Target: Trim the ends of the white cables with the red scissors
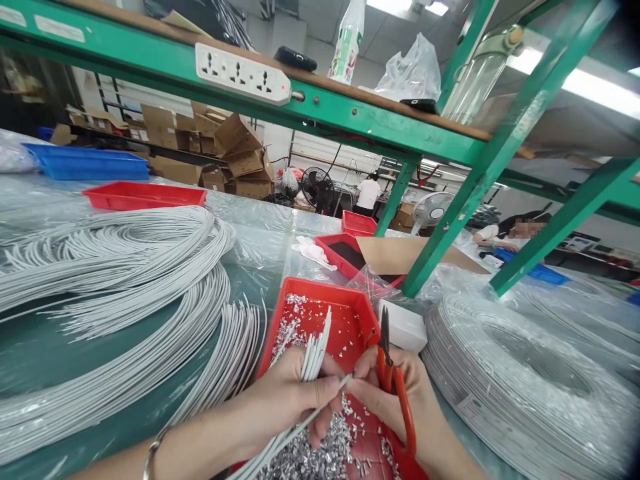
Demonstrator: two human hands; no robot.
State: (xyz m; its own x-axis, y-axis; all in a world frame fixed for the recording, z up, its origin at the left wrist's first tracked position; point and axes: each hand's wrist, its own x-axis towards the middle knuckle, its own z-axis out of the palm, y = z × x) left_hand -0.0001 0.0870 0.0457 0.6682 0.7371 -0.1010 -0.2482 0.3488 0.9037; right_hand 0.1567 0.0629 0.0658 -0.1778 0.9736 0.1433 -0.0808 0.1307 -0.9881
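Observation:
My left hand (305,387) is closed around a bundle of thin white cables (317,347), whose cut ends point up above the fist. One cable end sticks out between its thumb and finger toward my right hand (395,393). That hand pinches the tip of the same cable, and orange-handled scissors (393,380) hang in its palm with the dark blades pointing up. Both hands are over a red tray (357,307) scattered with small silvery scraps (320,453). The cable tip itself is mostly hidden by the fingertips.
Long looped bundles of white cable (150,287) cover the left of the table. A plastic-wrapped cable coil (530,387) lies at the right, beside a small white box (404,325). A green shelf frame (450,220) with a power strip (243,75) crosses ahead. Co-workers sit farther back.

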